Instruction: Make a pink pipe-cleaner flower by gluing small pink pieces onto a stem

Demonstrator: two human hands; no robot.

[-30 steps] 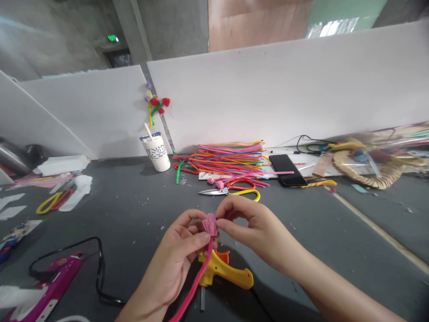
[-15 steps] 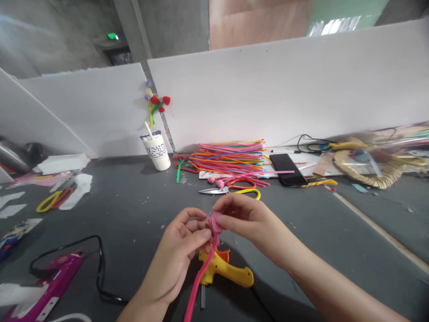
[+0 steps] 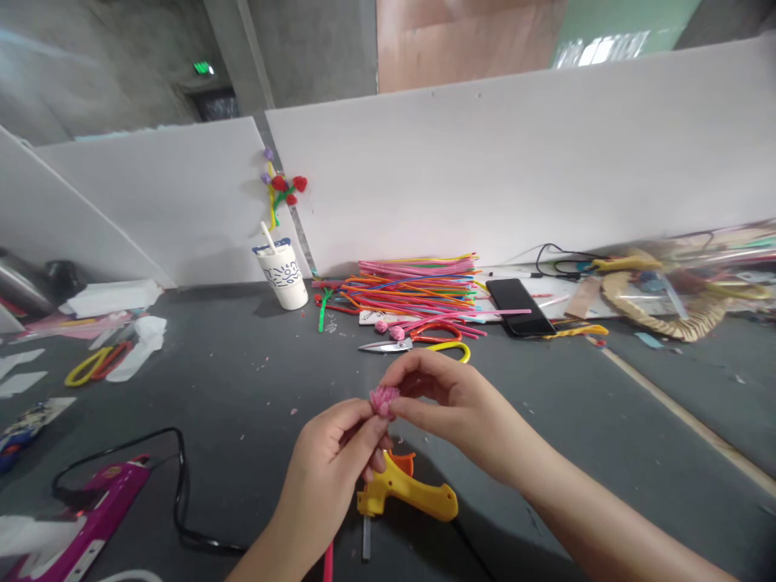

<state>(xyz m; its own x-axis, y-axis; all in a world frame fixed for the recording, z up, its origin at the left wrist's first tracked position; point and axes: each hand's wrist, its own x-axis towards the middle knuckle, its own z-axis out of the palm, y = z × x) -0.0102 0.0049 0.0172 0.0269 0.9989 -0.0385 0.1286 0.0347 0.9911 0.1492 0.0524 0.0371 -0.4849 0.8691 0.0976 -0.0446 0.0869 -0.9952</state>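
Observation:
A small fluffy pink flower head (image 3: 384, 401) is pinched between both hands at the centre. My left hand (image 3: 336, 461) is closed around its lower side, thumb and fingers together. From the right, my right hand (image 3: 445, 396) grips the flower between thumb and forefinger. Part of a pink stem (image 3: 328, 562) shows below my left hand; the rest is hidden behind it. Just below the hands lies a yellow glue gun (image 3: 409, 489) with an orange trigger. Scissors (image 3: 418, 343) and two small pink balls (image 3: 389, 330) rest beyond the hands.
Behind the scissors is a pile of coloured pipe cleaners (image 3: 412, 284). A patterned cup (image 3: 284, 276) stands left of it, a black phone (image 3: 520, 307) right. A purple power strip (image 3: 97, 517) with a black cable lies at lower left. A white partition (image 3: 515, 162) backs the table.
My left hand has turned and closed more around the flower's base. The pink stem, seen in full before, is now mostly hidden behind it. The flower has tilted and shifted slightly left.

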